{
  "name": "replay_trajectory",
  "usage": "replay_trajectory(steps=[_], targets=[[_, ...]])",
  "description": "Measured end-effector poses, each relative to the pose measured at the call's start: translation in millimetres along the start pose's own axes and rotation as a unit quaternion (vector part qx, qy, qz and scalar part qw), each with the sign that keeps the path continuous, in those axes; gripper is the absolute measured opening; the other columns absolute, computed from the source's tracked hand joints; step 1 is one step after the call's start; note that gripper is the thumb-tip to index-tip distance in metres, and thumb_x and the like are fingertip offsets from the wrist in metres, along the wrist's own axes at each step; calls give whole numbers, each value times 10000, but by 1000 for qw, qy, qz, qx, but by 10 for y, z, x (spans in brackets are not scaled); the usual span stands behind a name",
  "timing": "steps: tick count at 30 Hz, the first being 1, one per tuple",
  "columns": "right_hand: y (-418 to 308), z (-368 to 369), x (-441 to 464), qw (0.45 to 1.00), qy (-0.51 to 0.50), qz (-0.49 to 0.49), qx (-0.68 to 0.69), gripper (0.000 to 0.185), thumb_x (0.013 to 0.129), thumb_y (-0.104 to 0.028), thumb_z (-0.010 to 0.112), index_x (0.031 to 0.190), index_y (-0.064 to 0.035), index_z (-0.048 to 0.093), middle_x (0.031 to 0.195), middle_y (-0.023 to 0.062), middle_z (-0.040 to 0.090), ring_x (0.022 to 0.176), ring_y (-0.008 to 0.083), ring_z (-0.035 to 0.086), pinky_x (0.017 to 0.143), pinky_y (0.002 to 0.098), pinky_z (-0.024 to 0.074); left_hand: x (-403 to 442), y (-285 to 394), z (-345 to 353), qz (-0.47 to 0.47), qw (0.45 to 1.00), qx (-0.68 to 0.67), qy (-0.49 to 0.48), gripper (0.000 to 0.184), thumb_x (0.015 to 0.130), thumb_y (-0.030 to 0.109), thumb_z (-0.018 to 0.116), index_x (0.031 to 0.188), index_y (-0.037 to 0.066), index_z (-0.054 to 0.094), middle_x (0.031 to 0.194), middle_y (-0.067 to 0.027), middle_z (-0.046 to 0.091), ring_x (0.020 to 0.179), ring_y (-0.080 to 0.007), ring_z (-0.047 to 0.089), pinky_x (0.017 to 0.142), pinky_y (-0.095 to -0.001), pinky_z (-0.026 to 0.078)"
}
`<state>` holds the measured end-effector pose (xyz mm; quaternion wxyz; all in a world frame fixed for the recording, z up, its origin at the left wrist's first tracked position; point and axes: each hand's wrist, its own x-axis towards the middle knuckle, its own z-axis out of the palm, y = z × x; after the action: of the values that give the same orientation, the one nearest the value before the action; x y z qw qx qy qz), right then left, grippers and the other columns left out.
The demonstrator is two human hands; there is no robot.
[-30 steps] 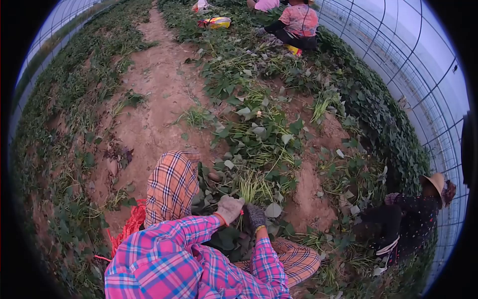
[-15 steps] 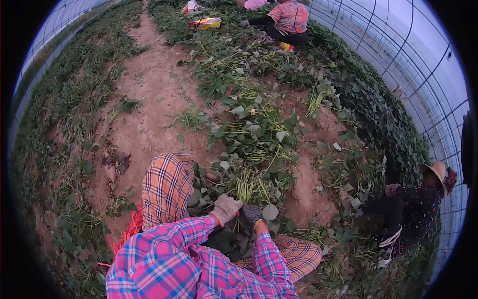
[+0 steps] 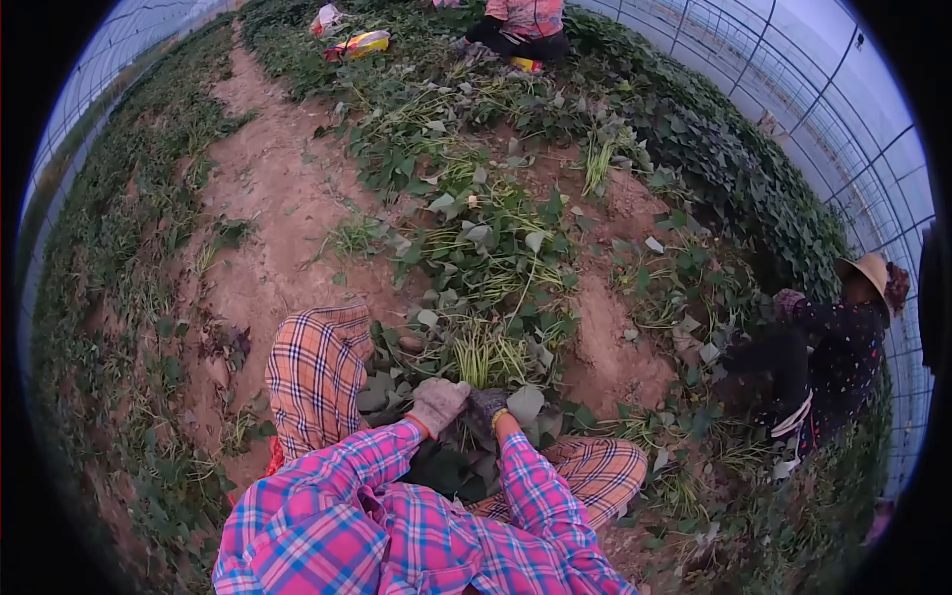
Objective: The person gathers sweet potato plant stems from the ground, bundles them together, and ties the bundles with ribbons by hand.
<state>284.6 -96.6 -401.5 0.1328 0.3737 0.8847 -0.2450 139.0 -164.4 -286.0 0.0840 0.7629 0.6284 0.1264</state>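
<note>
My left hand [image 3: 439,405], in a pale glove, is closed at the near end of a bunch of green vine stems [image 3: 486,355]. Close beside it, my right hand [image 3: 486,409], in a dark glove with a yellowish cuff, is also closed at the bunch. The stems fan out beyond my hands, and dark leaves [image 3: 451,466] lie below them, between my legs. The backs of the gloves hide most of my fingers. A broad pale-green leaf [image 3: 526,402] stands just right of my right hand.
Cut vines [image 3: 496,248] cover the ground ahead. A bare dirt path [image 3: 273,188] runs up the left. One person [image 3: 843,357] in a straw hat sits at right, another [image 3: 526,20] at the back near a yellow bag [image 3: 359,44]. Red string [image 3: 275,454] lies by my left knee.
The view has shifted, moving the surroundings left and slightly up. My hands stay together at the stem bunch, with the right one turned a little. The person at right has raised an arm slightly.
</note>
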Motion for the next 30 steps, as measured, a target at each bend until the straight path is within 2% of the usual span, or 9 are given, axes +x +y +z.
replay_trajectory(steps=[4, 7, 12, 21, 23, 25, 27, 28, 30], targets=[[110, 452, 276, 994, 85, 61, 35, 506, 734, -426, 589, 1186, -213, 508, 1026, 154, 616, 932, 376, 590, 785, 504, 444, 49, 37, -53, -37, 999, -14, -20, 197, 684, 259, 648, 786, 117, 557, 739, -88, 582, 705, -274, 597, 627, -401, 463], [-60, 159, 175, 998, 2, 45, -35, 531, 740, -478, 569, 1203, -232, 491, 1075, 156, 601, 952, 369, 584, 810, 494, 443, 89, 76, -211, -27, 999, 13, 25, 248, 668, 271, 669, 809, 102, 556, 792, -96, 583, 745, -260, 606, 626, -404, 463], [-582, -743, -373, 895, 31, 348, 279, 558, 753, -528, 518, 1101, -99, 596, 1131, 182, 571, 1010, 349, 565, 893, 440, 432, -3, 13, -36, -69, 995, -1, -73, 223, 694, 268, 634, 818, 91, 580, 764, -96, 613, 732, -279, 624, 599, -407, 470], [-694, -599, -477, 889, 151, 335, 272, 527, 796, -517, 469, 978, -53, 642, 1055, 194, 599, 1038, 350, 535, 903, 428, 413, -67, 98, 88, -144, 987, -2, -65, 234, 742, 275, 565, 734, 59, 654, 684, -138, 631, 647, -311, 633, 562, -429, 487], [-511, -355, -359, 899, 140, 266, 319, 579, 792, -553, 458, 981, -38, 643, 1051, 202, 599, 1039, 348, 530, 902, 440, 406, -73, 110, 97, -164, 984, -13, -74, 241, 751, 283, 561, 740, 61, 654, 685, -136, 630, 654, -312, 632, 570, -429, 487], [-487, -170, -350, 873, 199, 258, 362, 541, 779, -519, 526, 969, -28, 650, 1014, 206, 612, 982, 350, 554, 878, 432, 417, -87, 95, 143, -158, 985, -18, -67, 224, 746, 285, 566, 722, 77, 647, 682, -139, 623, 641, -310, 620, 566, -433, 474], [-527, -173, -365, 806, 269, 231, 475, 312, 769, -294, 648, 850, 7, 669, 807, 151, 662, 750, 260, 608, 717, 359, 467, -101, 106, 145, -162, 985, -20, -64, 217, 743, 281, 568, 720, 80, 646, 683, -137, 623, 641, -308, 620, 563, -436, 471], [-533, -179, -376, 806, 266, 232, 475, 312, 769, -294, 648, 850, 7, 669, 807, 151, 662, 750, 260, 608, 717, 359, 467, -112, 109, 149, -164, 984, -21, -60, 210, 740, 277, 569, 719, 83, 645, 683, -134, 623, 640, -306, 620, 560, -439, 469], [-603, -325, -440, 729, 231, 187, 617, 287, 779, -218, 650, 920, 32, 647, 773, 104, 661, 708, 189, 586, 682, 316, 467, -138, 101, 183, -164, 984, -25, -60, 205, 739, 274, 570, 721, 83, 641, 683, -134, 621, 639, -308, 618, 556, -439, 467]])
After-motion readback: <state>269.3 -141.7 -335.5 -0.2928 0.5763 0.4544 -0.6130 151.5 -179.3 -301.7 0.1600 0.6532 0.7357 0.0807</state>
